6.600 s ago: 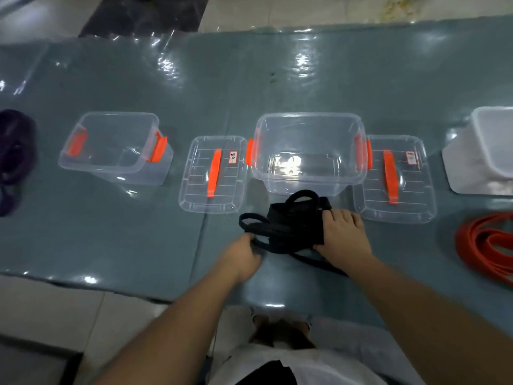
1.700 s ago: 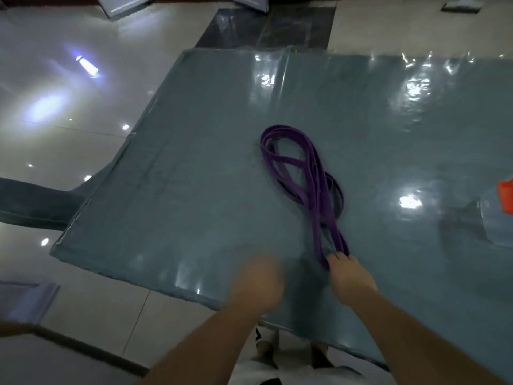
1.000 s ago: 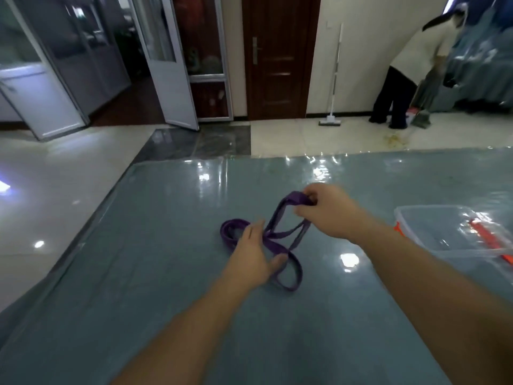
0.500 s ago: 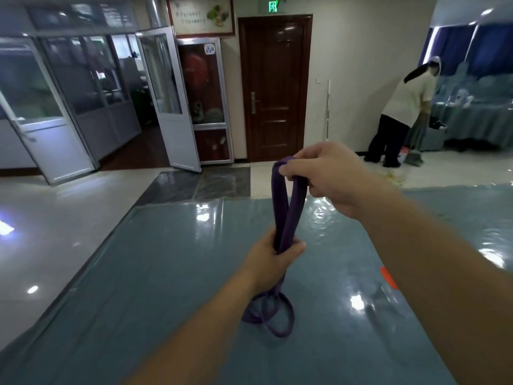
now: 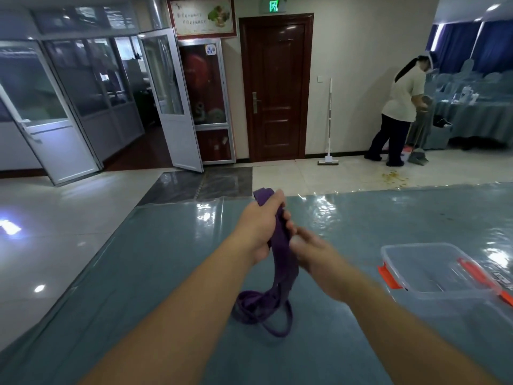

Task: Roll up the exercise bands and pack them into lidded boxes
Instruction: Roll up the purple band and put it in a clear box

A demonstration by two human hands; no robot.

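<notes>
My right hand was smeared with motion blur, so I could not tell how its fingers lay or whether they touched the purple band. My left hand covered the band's upper stretch, leaving only its top fold showing above my knuckles. The clear box was cut off by the right edge, and the orange-handled lid beside it ran out of view there too; its label was too small to read. The writing on the wall sign was illegible.
</notes>
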